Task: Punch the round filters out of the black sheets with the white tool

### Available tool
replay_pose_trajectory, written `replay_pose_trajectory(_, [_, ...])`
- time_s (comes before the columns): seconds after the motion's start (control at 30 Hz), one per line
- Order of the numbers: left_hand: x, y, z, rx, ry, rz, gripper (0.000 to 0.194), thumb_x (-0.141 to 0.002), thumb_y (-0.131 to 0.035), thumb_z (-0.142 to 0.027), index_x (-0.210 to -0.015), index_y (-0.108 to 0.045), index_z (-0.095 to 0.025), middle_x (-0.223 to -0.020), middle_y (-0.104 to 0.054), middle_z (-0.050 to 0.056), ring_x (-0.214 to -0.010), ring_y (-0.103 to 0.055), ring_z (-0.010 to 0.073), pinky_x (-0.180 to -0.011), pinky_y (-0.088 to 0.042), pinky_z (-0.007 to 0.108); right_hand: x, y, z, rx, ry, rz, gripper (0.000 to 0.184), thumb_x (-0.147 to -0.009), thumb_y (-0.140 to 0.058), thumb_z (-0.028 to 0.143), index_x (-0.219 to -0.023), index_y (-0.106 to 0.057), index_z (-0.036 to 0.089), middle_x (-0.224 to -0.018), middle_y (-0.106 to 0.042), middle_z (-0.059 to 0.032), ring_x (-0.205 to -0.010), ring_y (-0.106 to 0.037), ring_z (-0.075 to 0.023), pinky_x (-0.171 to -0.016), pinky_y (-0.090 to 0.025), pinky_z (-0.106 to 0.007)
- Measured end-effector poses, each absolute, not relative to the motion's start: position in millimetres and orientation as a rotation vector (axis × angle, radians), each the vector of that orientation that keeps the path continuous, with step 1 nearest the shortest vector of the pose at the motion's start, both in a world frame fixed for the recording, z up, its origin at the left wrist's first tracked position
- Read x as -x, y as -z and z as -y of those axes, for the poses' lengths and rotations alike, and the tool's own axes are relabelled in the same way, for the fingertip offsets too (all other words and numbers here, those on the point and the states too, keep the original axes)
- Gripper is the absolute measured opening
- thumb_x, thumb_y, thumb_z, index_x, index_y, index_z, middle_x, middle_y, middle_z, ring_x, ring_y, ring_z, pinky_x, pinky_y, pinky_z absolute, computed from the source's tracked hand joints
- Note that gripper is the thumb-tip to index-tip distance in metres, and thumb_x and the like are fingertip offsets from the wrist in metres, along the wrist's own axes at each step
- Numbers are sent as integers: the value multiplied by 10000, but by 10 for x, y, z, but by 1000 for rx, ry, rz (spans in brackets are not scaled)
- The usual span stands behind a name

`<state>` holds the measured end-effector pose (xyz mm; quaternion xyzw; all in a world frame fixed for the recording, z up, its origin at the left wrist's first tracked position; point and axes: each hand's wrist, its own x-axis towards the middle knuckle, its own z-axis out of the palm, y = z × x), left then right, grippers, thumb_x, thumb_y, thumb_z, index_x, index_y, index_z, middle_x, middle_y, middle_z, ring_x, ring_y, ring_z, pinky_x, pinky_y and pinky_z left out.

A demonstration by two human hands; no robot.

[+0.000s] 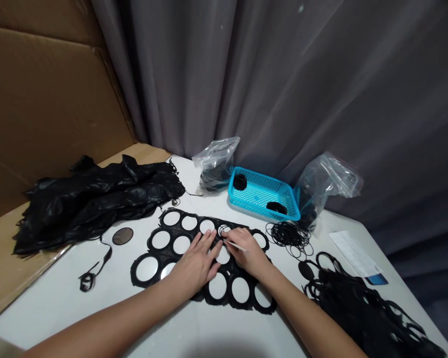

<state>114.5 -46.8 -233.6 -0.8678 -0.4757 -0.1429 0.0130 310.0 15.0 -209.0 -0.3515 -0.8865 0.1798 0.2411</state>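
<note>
A black rubber-like sheet (174,230) with rows of large round holes lies flat on the white table. My left hand (196,261) rests on its middle, fingers stretched out and pressing it down. In my right hand (249,252) is a thin pale stick (236,245), pinched between the fingers, with its tip at the sheet. Just ahead of that tip, thin black rings (223,229) show over one of the holes. My right fingers partly hide this spot, so I cannot tell whether the rings are loose or still joined to the sheet.
A crumpled black stack (108,199) lies left, near a dark disc (123,236) and a black scrap (87,281). Behind are a blue basket (261,199) and two plastic bags (217,169). On the right are loose black rings (289,236), paper (353,251) and black offcuts (358,308).
</note>
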Motion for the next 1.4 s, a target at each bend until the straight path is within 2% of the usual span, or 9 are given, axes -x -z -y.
replay_pose_trajectory(0.1, [-1146,2351,470,2696,443,1484,501,-972,-521,-337,-1430,-483,-138,-1540,-409,195,-1442,-365,316,-1171,-290,496,-3119,2095,-181,932,-221,2565,178,-915,-503,104,-1029,-609,189,-967,-698,-109,-922,-594,-263,-840,-415,-394])
replay_pose_trajectory(0.27, [-1124,2346,457,2712,441,1480,494,-960,-543,-332,-1418,-499,-153,-1547,-402,189,-1443,-360,324,-1164,-300,502,-3475,1976,-541,1389,56,2134,177,-952,-418,186,-856,-567,198,-820,-679,-102,-768,-593,-249,-727,-399,-342])
replay_pose_trajectory(0.47, [-1057,2277,418,2782,446,1459,493,-956,-552,-334,-1410,-505,-149,-1535,-422,187,-1415,-407,334,-1150,-330,489,-3816,1879,-587,1502,-124,1956,238,-953,-443,343,-757,-511,225,-673,-642,-41,-586,-558,-195,-586,-355,-280])
replay_pose_trajectory(0.8, [-1048,2207,370,2803,334,1491,501,-926,-604,-296,-1403,-525,-165,-1520,-449,174,-1408,-408,360,-1124,-352,517,-4065,1871,-423,1630,-41,1827,320,-945,-406,433,-711,-493,233,-602,-587,-25,-556,-523,-190,-581,-345,-292])
replay_pose_trajectory(1.0, [-1053,2181,395,2777,306,1495,498,-930,-594,-274,-1411,-514,-170,-1514,-460,164,-1399,-413,375,-1098,-373,545,-4302,1700,-434,1693,-22,1655,331,-912,-418,488,-741,-529,227,-668,-642,-52,-599,-572,-204,-618,-382,-303])
replay_pose_trajectory(1.13, [-1163,2048,381,2731,341,1480,406,-907,-610,-257,-1291,-597,-125,-1453,-514,199,-1398,-396,417,-1100,-357,582,-4289,1681,-386,1691,-260,1704,339,-845,-517,513,-650,-492,237,-603,-622,-29,-582,-562,-200,-601,-376,-297])
replay_pose_trajectory(1.2, [-1276,2007,346,2731,419,1430,374,-911,-601,-261,-1252,-607,-105,-1441,-516,215,-1410,-387,392,-1138,-327,546,-4127,1755,-336,1623,-461,1754,330,-826,-559,485,-626,-479,235,-584,-606,-11,-569,-548,-186,-586,-370,-286])
replay_pose_trajectory(1.3, [-1437,2044,296,2791,511,1338,469,-929,-601,-299,-1356,-530,-119,-1495,-465,200,-1423,-391,338,-1164,-321,482,-3814,1906,-258,1472,-741,1798,294,-830,-595,426,-639,-497,226,-609,-617,4,-591,-559,-173,-576,-380,-267])
replay_pose_trajectory(1.4, [-1506,2165,288,2824,499,1344,496,-950,-585,-353,-1387,-506,-133,-1510,-452,199,-1419,-402,329,-1155,-340,477,-3601,2015,-201,1328,-915,1855,199,-858,-600,360,-728,-577,211,-756,-699,-11,-720,-633,-186,-663,-442,-268])
